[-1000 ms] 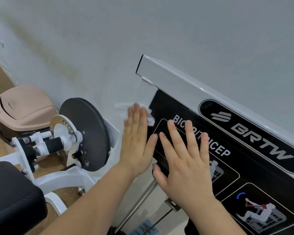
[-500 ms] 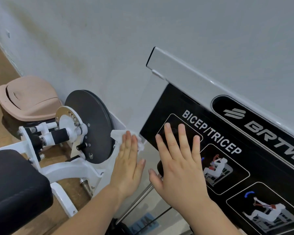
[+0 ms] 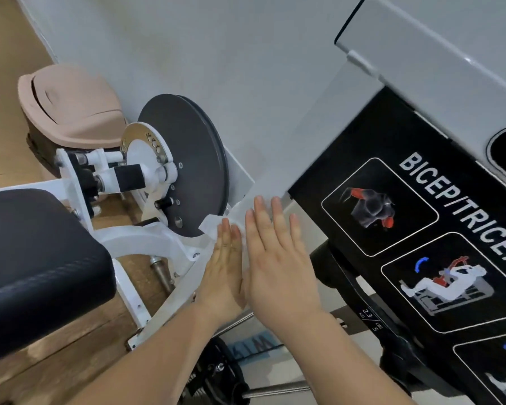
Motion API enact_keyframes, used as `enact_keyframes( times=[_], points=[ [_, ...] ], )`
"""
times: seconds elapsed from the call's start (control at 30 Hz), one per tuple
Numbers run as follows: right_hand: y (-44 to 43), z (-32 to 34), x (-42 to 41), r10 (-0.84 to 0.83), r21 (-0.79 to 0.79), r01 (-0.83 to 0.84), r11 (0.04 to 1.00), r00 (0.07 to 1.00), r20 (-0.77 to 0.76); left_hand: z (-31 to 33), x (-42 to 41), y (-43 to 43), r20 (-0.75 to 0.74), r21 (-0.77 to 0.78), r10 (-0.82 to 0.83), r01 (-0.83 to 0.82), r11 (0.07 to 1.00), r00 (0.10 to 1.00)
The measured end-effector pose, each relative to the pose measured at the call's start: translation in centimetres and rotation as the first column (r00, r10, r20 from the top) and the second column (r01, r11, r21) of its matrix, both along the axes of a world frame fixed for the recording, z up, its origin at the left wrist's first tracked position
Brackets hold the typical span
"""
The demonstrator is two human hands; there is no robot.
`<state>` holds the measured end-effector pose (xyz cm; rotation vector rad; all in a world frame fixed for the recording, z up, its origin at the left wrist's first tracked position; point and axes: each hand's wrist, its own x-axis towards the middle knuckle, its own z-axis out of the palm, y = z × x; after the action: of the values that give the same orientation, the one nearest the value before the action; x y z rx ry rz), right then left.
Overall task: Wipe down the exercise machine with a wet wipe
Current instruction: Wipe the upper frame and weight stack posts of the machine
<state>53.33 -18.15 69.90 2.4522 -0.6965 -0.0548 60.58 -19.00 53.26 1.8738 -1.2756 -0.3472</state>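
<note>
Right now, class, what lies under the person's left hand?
A white wet wipe, pressed flat by the left hand against the machine's pale panel. Only its upper corner shows; the rest is covered.

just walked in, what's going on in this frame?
A person is wiping a bicep/tricep exercise machine. The left hand, fingers straight, presses a white wet wipe flat against the machine's clear side panel, just right of the dark pulley disc. The right hand appears to lie flat on the same panel beside it, holding nothing. Neither hand touches the black instruction panel on the right.
</note>
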Motion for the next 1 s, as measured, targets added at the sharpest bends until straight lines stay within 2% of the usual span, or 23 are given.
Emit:
enact_keyframes(
  times=[0.1,0.17,0.3,0.43,0.57,0.67,0.77,0.87,1.0],
  points=[
    [-0.8,-0.8,0.9,-0.085,0.003,0.086,0.996,0.99,-0.117,-1.0,-0.9,0.5,-0.013,0.048,0.037,-0.036,0.998,0.999],
    [-1.6,-2.3,1.0,-0.104,-0.002,0.104,0.995,0.994,-0.041,-0.2,-1.0,0.5,-0.02,0.052,0.036,-0.035,0.998,0.999],
    [-2.6,-5.3,1.1,-0.041,0.043,0.032,0.999,0.972,0.229,0.8,-0.6,0.4,-0.025,0.017,0.012,-0.012,1.0,1.0],
    [-2.9,-7.5,1.0,-0.042,0.118,0.005,0.993,0.951,0.307,-2.6,-0.4,0.9,-0.016,0.125,0.002,0.0,0.992,1.0],
    [-2.9,-10.3,0.5,-0.039,0.21,-0.02,0.978,0.961,0.273,-6.1,-0.3,2.1,-0.114,0.15,-0.02,0.037,0.988,0.993],
    [-3.0,-12.3,-0.2,-0.022,0.229,-0.033,0.973,0.972,0.232,-5.2,-0.5,2.4,-0.103,0.155,-0.067,0.082,0.984,0.992],
    [-3.2,-12.4,-0.6,-0.015,0.245,-0.045,0.969,0.97,0.241,-3.6,-0.9,1.9,-0.059,0.08,-0.05,0.055,0.995,0.997],
    [-3.1,-11.6,-0.8,0.012,0.253,-0.081,0.964,0.965,0.263,-4.0,-0.9,1.3,-0.029,0.071,-0.041,0.043,0.997,0.999],
    [-3.5,-11.6,-1.3,0.021,0.305,-0.094,0.948,0.972,0.235,-6.3,-0.7,1.5,-0.089,0.109,-0.019,0.029,0.994,0.996]
  ],
)
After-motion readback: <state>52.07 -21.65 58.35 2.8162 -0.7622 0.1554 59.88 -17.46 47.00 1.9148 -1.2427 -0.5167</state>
